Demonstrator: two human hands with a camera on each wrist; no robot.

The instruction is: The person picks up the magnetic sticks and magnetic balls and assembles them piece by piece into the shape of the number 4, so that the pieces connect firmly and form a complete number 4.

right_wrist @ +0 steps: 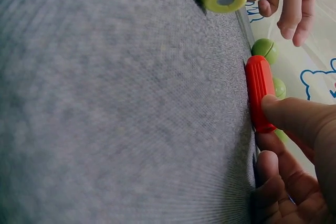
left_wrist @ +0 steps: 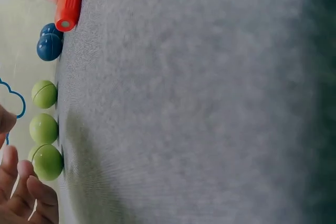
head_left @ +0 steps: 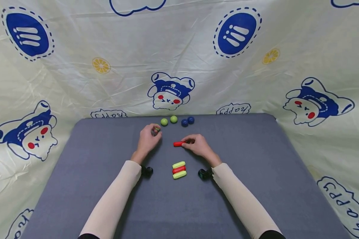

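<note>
My right hand (head_left: 198, 146) pinches one end of a short ribbed red stick (head_left: 178, 144) between thumb and fingers. In the right wrist view this red stick (right_wrist: 260, 93) lies close to the grey surface, its far end free. My left hand (head_left: 148, 139) is at a small green ball (head_left: 157, 128), partly hidden by the fingers in the head view. The left wrist view shows its fingers (left_wrist: 23, 190) beside that ball (left_wrist: 48, 162), with the thumb apart from it. Two more green balls (head_left: 164, 122) and two dark blue balls (head_left: 184, 122) sit by the far edge.
Nearer the body, two yellow-green sticks (head_left: 179, 164) lie with a red stick (head_left: 179, 169) between them, side by side. All rest on a grey table (head_left: 242, 149). A white printed cloth (head_left: 128, 43) hangs behind it. A black wrist camera (head_left: 147, 172) is on the left wrist.
</note>
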